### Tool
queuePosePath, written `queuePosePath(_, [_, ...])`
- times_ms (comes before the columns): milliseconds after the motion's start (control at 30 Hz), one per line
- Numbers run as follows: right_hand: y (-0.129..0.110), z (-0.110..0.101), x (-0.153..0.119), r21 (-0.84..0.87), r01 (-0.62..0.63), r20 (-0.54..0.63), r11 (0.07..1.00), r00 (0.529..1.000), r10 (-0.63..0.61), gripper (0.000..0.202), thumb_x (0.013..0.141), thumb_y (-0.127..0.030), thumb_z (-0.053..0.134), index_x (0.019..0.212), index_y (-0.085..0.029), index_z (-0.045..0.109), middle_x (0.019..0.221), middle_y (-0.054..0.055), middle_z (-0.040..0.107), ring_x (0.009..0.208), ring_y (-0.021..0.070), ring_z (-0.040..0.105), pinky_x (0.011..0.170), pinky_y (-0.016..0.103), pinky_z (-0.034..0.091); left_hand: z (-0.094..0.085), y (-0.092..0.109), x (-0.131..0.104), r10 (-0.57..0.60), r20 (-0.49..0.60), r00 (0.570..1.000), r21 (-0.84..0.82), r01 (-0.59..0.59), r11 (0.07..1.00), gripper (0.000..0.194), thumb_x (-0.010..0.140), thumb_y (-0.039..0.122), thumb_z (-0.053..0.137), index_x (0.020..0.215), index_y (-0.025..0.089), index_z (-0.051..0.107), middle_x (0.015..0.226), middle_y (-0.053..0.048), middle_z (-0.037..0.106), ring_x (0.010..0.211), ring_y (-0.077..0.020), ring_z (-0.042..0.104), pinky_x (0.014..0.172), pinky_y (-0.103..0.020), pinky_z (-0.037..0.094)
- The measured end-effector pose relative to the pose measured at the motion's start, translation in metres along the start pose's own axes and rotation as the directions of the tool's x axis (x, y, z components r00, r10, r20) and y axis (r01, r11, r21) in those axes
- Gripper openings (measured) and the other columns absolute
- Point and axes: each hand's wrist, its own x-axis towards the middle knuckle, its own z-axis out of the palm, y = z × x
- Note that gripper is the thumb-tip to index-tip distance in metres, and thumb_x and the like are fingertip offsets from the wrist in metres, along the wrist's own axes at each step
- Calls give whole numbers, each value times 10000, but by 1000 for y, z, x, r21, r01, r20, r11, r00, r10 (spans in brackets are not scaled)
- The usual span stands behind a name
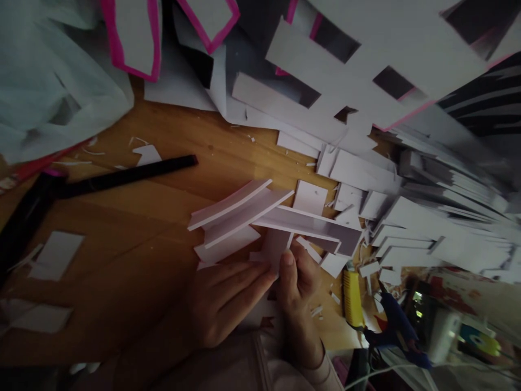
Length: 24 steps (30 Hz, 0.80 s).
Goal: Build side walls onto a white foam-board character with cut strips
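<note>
Low in the middle of the head view, both hands meet at a small white foam board piece (pixel 279 245). My right hand (pixel 299 277) pinches its right edge between thumb and bent forefinger. My left hand (pixel 234 296) has its fingers long and pressed together, their tips on the piece's lower left; its thumb is hidden. Just beyond lie folded white channel-shaped strips: one pair on the left (pixel 240 212), and a long one (pixel 301 221) slanting to the right. A flat white rectangle (pixel 310 197) lies behind them.
A black marker (pixel 134 175) lies left on the wooden table (pixel 163 217). At right are a yellow cutter (pixel 352 298), a blue glue gun (pixel 396 326) with its cord and stacked white boards (pixel 439 228). A large white panel with pink-edged cutouts (pixel 366 43) stands behind.
</note>
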Motion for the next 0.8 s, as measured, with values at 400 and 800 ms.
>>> queuePosePath(400, [-3,1,4,52,22,-39,998,999,-20,296,967,-250,510,673,-231,483,606,-40,464,559,130,443,539,270,370,-9,-6,3,216,95,972,217,-233,948,400,996,125,422,1369,209,538,1305,-48,680,1238,-205,623,1094,-429,506])
queuePosePath(800, [-8,5,12,108,36,-6,994,999,-36,319,947,-180,514,653,-217,397,602,-66,404,537,96,381,526,251,314,-15,-25,7,320,155,935,495,-353,794,331,950,106,542,1272,157,602,1184,-60,739,1005,-172,699,889,-321,571])
